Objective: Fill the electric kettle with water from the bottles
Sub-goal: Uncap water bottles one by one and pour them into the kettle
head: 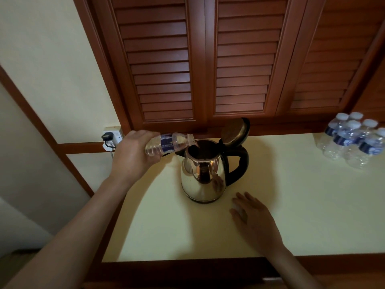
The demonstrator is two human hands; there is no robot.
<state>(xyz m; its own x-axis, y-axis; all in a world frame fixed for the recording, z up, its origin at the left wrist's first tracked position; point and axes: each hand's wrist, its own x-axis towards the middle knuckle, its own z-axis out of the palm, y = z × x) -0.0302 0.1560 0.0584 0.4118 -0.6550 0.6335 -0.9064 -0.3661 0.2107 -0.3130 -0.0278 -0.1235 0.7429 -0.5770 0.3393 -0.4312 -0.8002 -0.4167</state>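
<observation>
1. Nearest, my right hand (pixel 256 217) lies flat and relaxed on the smooth cream tabletop (pixel 166 226), just beside the kettle's base. Something small and pale sits under the fingertips; I cannot tell what it is.
2. The pot-bellied electric kettle of polished steel (pixel 203 176) stands upright mid-table. Its black plastic handle (pixel 239 161) points right and its round hinged lid (pixel 234 132) is tipped up and back, so the mouth is open.
3. My left hand (pixel 133 151) grips the base of a small ribbed clear plastic bottle with a dark blue label (pixel 168 142), held almost level with its neck at the kettle's rim.
4. The thin, soft bottle may buckle under a hard squeeze, and I judge the water could then surge past the rim.
5. The neck only just reaches the opening, so a drift leftward would likely spill down the slick steel onto the table.
6. Left of the bottle, a white wall socket with a black plug (pixel 111 136) sits low; splashes there would be the worst outcome.
7. Far right stands a cluster of capped clear water bottles (pixel 352 138), well apart from the kettle.
8. Behind everything rise reddish-brown louvred wooden doors (pixel 208 59).
</observation>
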